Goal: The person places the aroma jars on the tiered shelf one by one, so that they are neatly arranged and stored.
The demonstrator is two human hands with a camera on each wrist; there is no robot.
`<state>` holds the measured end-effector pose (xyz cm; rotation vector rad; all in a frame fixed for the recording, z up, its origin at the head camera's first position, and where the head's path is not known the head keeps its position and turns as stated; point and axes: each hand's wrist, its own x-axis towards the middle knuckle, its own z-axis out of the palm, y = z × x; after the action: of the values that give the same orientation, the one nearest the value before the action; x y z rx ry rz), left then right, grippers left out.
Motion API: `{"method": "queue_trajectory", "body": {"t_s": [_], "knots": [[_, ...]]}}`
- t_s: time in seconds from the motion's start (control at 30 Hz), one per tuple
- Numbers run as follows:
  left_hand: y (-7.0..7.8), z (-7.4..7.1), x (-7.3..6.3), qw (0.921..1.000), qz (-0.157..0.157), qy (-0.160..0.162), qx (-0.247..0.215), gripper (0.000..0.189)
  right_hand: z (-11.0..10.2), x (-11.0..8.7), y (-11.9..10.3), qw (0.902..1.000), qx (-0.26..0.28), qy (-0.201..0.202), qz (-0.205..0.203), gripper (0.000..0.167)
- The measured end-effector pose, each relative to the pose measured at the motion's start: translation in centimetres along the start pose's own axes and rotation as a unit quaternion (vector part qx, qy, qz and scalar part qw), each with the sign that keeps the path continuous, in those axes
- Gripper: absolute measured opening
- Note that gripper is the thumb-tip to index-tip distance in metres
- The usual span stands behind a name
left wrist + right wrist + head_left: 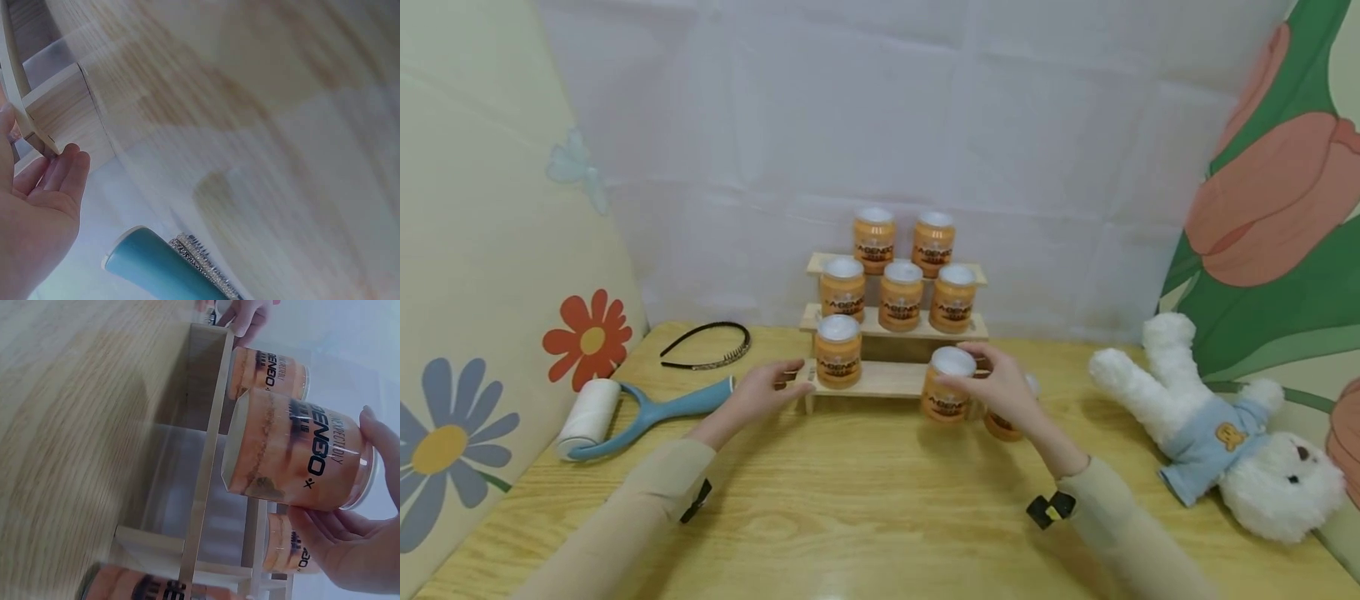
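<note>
My right hand [1003, 387] grips an orange jar [947, 396] with a white lid near its top. In the right wrist view this jar [294, 450] is tilted slightly, its base just off the bottom tier at the right end. With thumb and fingers, my left hand [766, 390] pinches the left end of the three-tier wooden display stand [891, 377]. One jar [838, 358] stands on the bottom tier beside that hand. Three jars [901, 300] line the middle tier, and two [874, 243] the top. Another jar [1002, 427] on the table is partly hidden behind my right hand.
A blue-handled lint roller [655, 414] lies left of my left hand, with a black headband [730, 358] behind it. At the right lies a white plush toy [1202, 433] in a blue shirt. A white cloth backdrop [715, 208] hangs behind the stand.
</note>
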<state>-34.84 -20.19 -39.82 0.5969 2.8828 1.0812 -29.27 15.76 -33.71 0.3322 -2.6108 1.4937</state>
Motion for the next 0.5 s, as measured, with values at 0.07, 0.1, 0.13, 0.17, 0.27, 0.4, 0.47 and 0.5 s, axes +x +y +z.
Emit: {"method": "queue_trajectory", "body": {"t_s": [0.07, 0.1, 0.13, 0.17, 0.27, 0.4, 0.47, 0.5], "knots": [[0.0, 0.1, 0.0, 1.0000, 0.000, -0.001, 0.000, 0.072, 0.4, 0.4, 0.0, 0.9999, 0.011, -0.003, -0.006, 0.066], [0.0, 0.1, -0.1, 1.0000, -0.001, -0.001, -0.001, 0.072, 0.6, 0.6, -0.1, 0.9998, 0.015, -0.003, -0.009, 0.065], [0.0, 0.1, -0.1, 1.0000, 0.000, -0.001, -0.001, 0.072, 0.8, 0.8, -0.1, 0.9998, 0.016, -0.004, -0.014, 0.065], [0.0, 0.1, 0.0, 1.0000, -0.001, -0.001, -0.002, 0.072, 1.0, 1.1, -0.2, 0.9997, 0.017, -0.004, -0.015, 0.063], [0.0, 0.1, 0.0, 1.0000, 0.002, -0.002, -0.003, 0.072, 1.5, 1.8, -0.4, 0.9997, 0.013, -0.003, -0.020, 0.062], [0.0, 0.1, 0.0, 1.0000, 0.002, -0.003, -0.007, 0.072, 2.2, 2.7, -0.6, 0.9998, 0.007, -0.004, -0.019, 0.063], [0.0, 0.1, 0.0, 1.0000, 0.001, -0.004, -0.007, 0.072, 2.5, 3.0, -0.7, 0.9998, 0.009, -0.004, -0.020, 0.064], [0.0, 0.1, 0.0, 1.0000, -0.001, -0.004, -0.009, 0.072, 2.7, 3.2, -0.7, 0.9997, 0.011, -0.005, -0.019, 0.063]]}}
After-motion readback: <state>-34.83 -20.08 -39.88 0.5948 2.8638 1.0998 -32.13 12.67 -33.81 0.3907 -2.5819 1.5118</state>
